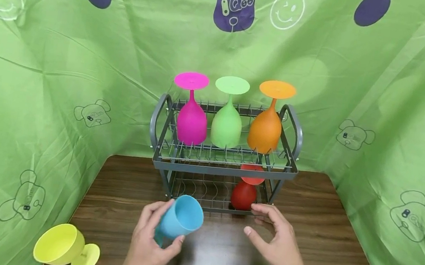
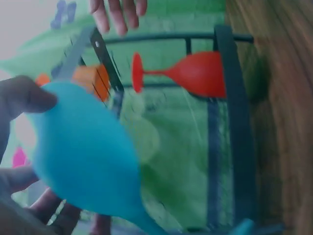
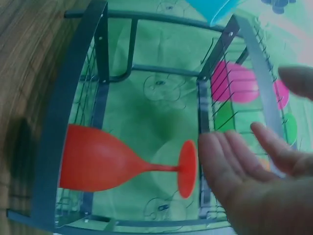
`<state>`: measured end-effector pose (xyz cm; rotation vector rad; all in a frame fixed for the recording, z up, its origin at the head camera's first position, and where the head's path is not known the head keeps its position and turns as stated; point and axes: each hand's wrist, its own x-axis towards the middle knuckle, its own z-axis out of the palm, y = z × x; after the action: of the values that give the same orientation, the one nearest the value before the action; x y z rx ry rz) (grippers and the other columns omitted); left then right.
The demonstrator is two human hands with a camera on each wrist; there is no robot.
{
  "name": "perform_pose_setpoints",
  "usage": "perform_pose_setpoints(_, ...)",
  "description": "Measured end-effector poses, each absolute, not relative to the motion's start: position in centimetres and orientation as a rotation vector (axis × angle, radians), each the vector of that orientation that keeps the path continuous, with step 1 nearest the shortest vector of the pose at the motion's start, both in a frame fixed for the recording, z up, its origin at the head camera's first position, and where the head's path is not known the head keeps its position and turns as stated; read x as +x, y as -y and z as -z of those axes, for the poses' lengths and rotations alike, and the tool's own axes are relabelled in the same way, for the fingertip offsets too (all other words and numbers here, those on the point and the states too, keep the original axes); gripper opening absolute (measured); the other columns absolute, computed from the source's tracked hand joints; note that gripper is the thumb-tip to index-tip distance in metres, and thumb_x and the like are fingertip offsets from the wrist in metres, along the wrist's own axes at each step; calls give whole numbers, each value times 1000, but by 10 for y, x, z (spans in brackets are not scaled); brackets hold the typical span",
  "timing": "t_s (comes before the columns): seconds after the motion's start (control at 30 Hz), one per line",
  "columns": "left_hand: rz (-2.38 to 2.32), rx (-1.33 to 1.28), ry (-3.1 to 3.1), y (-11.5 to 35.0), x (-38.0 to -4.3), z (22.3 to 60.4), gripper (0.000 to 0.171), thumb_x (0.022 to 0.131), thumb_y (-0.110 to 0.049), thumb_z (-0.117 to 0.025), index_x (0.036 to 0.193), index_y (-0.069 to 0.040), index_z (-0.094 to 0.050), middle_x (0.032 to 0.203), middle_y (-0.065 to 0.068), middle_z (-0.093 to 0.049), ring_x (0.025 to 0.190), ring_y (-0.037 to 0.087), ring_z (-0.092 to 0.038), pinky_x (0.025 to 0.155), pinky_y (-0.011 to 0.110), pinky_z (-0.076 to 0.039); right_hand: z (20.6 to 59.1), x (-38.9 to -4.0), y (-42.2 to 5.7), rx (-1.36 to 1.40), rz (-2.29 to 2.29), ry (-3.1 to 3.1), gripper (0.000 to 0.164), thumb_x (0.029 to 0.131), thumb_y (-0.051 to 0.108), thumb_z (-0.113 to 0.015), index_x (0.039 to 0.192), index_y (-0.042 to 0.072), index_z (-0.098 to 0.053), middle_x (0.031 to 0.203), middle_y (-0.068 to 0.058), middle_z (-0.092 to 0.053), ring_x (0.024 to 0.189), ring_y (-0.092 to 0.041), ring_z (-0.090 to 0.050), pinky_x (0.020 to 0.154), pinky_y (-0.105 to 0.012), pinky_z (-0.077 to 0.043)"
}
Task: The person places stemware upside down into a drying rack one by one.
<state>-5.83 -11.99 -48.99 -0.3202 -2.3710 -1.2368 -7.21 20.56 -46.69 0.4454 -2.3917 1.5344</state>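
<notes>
My left hand grips a blue goblet around its bowl, in front of the rack's lower tier. The goblet's mouth tips up and to the right; its stem shows in the left wrist view. Beside the lower tier, my right hand has its fingers loosely extended and holds nothing. Nearest to it is a red goblet, standing upside down at the right of that tier. On the upper tier stand three upside-down goblets: pink, light green and orange.
The grey two-tier dish rack stands at the back of the dark wooden table. A yellow goblet lies on its side at the front left. Green printed cloth encloses the table at the back and sides.
</notes>
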Motion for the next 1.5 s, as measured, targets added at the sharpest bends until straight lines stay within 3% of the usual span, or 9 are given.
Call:
perform_pose_setpoints(0.13,1066,-543,2457,110,-56,478,96,62,-19,-96,151,-25,-59,139,-3,-56,123,14,-56,92,39,-58,462,-67,-200,736,-1492,2364,70,84,10,-90,146,17,-59,141,-1,-63,125,-10,-64,101,-27,-59)
perform_pose_setpoints(0.4,940,-844,2535,84,-54,459,91,65,-31,-95,150,-25,-60,138,-7,-56,116,8,-54,88,33,-55,453,-56,-185,1041,-1385,2393,84,82,31,-93,153,13,-51,153,-4,-52,132,-22,-60,99,-35,-62)
perform_pose_setpoints(0.77,859,-948,2538,67,-53,448,91,65,-32,-93,149,-30,-60,137,-7,-56,118,13,-55,88,36,-53,455,-52,-178,973,-1446,2444,72,86,27,-90,149,19,-55,148,-3,-53,123,-19,-63,94,-36,-64)
perform_pose_setpoints(1.23,869,-924,2632,68,-53,444,87,71,-37,-92,151,-33,-58,140,-9,-55,125,15,-55,92,40,-53,454,-52,-179,932,-1483,2467,70,86,27,-90,147,21,-56,147,-3,-55,122,-22,-64,95,-37,-64)
perform_pose_setpoints(1.5,973,-821,2529,69,-50,446,88,70,-35,-94,151,-26,-59,141,-8,-55,127,11,-53,95,35,-54,456,-52,-178,814,-1556,2470,68,86,26,-91,145,22,-58,145,-5,-57,122,-19,-65,93,-35,-65)
